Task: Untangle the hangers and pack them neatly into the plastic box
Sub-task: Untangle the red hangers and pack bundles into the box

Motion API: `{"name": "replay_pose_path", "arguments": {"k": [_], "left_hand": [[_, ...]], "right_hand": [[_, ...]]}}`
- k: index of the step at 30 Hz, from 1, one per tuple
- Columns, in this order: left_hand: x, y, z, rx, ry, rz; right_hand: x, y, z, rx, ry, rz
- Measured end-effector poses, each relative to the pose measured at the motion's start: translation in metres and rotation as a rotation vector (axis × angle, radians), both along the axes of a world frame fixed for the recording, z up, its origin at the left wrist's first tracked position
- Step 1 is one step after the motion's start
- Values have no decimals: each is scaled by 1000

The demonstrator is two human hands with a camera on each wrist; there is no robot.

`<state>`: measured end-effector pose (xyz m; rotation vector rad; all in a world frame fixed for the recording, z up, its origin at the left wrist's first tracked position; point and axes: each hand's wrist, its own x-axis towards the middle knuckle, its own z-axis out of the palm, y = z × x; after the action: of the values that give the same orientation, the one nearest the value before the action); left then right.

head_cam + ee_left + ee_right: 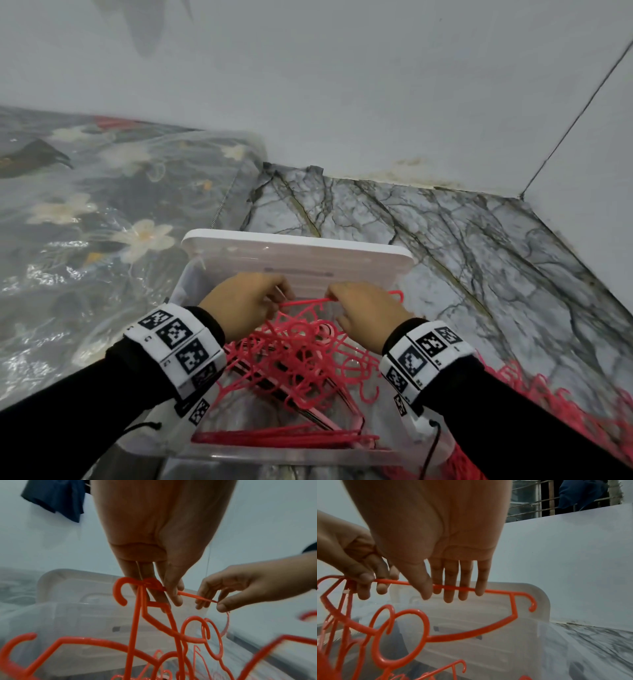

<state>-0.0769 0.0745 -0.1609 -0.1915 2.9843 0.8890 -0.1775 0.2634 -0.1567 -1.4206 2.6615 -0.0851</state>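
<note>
A tangle of red plastic hangers [301, 353] hangs over the clear plastic box [212, 455]. Both hands hold one hanger upside down by its straight bar [462, 588]. My left hand [246, 301] pinches the bar's left end [161, 586] between thumb and fingers. My right hand [363, 311] holds the same bar [199, 597] further right, thumb in front and fingers behind. The held hanger's hook [406, 635] points down and is looped with other hooks. Several hangers [284, 438] lie flat in the box near its front wall.
The box's white lid [298, 260] leans up behind the box. More red hangers [561, 411] lie piled on the marble-patterned floor [479, 257] to the right. A plastic-covered floral mattress [102, 222] lies to the left. White walls close the corner behind.
</note>
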Motion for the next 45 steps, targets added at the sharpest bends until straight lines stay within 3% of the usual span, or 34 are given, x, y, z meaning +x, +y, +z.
{"name": "replay_pose_path", "arguments": {"k": [3, 10, 14, 21, 28, 32, 39, 45], "left_hand": [[-2, -3, -2, 71, 6, 34], [-1, -18, 4, -99, -124, 43], [-4, -18, 9, -45, -57, 37], [-10, -8, 25, 206, 142, 173], [-10, 6, 27, 648, -8, 238], [-10, 14, 24, 728, 3, 222], [-16, 12, 26, 856, 69, 216], [-14, 9, 24, 826, 95, 135]], "right_hand": [[-2, 0, 1, -27, 29, -22], [-20, 21, 4, -68, -76, -155], [-25, 35, 5, -93, -108, -236], [-20, 31, 5, -87, -237, -140], [-8, 23, 6, -60, -154, 45], [-1, 11, 9, -155, -188, 53], [6, -3, 10, -318, -347, -88], [3, -2, 5, -378, -383, -115]]}}
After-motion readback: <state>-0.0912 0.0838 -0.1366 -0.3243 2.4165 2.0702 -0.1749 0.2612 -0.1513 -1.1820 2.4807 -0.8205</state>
